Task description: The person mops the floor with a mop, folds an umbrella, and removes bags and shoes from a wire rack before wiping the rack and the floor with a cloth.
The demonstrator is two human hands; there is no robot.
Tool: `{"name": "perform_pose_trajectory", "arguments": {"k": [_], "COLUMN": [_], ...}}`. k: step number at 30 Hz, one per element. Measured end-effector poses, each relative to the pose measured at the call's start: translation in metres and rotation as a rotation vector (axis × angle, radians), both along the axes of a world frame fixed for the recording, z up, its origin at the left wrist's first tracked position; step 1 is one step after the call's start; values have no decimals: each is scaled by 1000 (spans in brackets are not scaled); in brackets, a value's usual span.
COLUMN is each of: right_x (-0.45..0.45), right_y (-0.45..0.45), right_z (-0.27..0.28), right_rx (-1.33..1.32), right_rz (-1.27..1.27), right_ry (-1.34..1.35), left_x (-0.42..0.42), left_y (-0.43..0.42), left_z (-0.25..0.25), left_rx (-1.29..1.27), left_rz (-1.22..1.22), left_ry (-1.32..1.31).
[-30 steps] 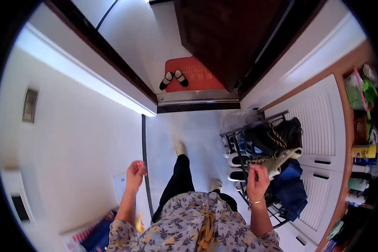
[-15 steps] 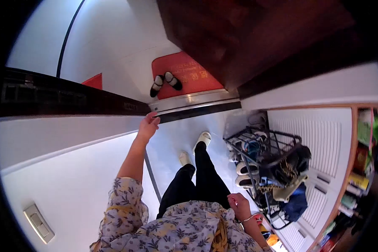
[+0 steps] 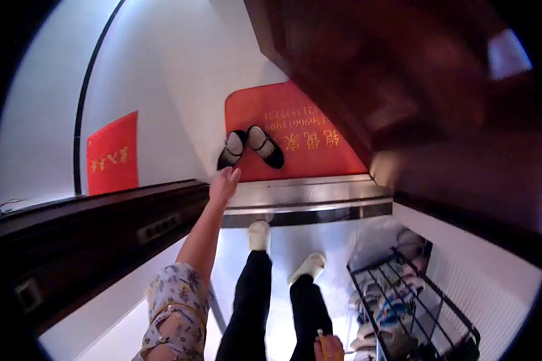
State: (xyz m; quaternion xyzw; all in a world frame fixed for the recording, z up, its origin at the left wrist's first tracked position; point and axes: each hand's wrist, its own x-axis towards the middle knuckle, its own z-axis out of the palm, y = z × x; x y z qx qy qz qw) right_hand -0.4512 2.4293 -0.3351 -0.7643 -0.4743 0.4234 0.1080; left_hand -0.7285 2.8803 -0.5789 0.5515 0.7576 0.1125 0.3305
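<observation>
So the person's at the doorway, left arm stretched out with the left hand (image 3: 224,185) over by the metal threshold (image 3: 307,193). Nearest thing to it is a pair of black shoes (image 3: 274,156) with straps and pale insides, sitting just past the threshold on a red mat (image 3: 343,168) with gold lettering, the left one right at the mat's edge. Fingertips overlap that shoe from up here, but honestly can't tell if they're touching, or whether that hand is gripping anything. Right hand (image 3: 329,349) is low by the thigh, half cut off, with something thin and yellowish against it; no clue if it's held. Pale slippers (image 3: 259,236) on both feet, dark door (image 3: 373,78) swung open on the right, wire rack (image 3: 429,282) stuffed with footwear below it.
</observation>
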Motion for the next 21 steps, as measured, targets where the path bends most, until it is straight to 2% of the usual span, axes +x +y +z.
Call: {"name": "perform_pose_trajectory", "arguments": {"k": [1, 3, 4, 5, 7, 9, 10, 11, 14, 15, 17, 19, 21], "right_x": [-2, -17, -17, -15, -9, 1, 0, 1, 13, 13, 23, 31, 25], "right_y": [0, 39, 56, 62, 75, 92, 91, 92, 66, 63, 53, 51, 43], "right_z": [-25, -43, -57, -66, -91, -113, -117, -124, -116, -114, -105, -100, -102], "right_rx": [-136, -207, -235, -254, -253, -235, -217, -194, -139, -112, -47, 24, 45], "right_rz": [210, -68, -164, -206, -221, -232, -255, -267, -323, -341, -353, -384, -462], "right_ry": [-165, -287, -328, -329, -275, -193, -162, -128, -60, -44, -21, -25, -29], "left_x": [3, 27, 33, 36, 34, 28, 43, 61, -32, -18, 2, 66, 135], "left_y": [19, 59, 67, 72, 104, 130, 137, 145, 129, 129, 114, 76, 29], "left_z": [-55, -81, -108, -140, -196, -257, -232, -200, -273, -250, -216, -169, -130], "left_rx": [18, -94, -22, 48, -59, -234, -373, -313, 295, 221, 274, 216, 373], "left_rz": [-21, -76, -35, 0, -59, -73, -124, -304, -280, -404, -475, -568, -748], "left_ry": [28, 146, 236, 319, 322, 197, 249, 331, 557, 492, 443, 104, 174]}}
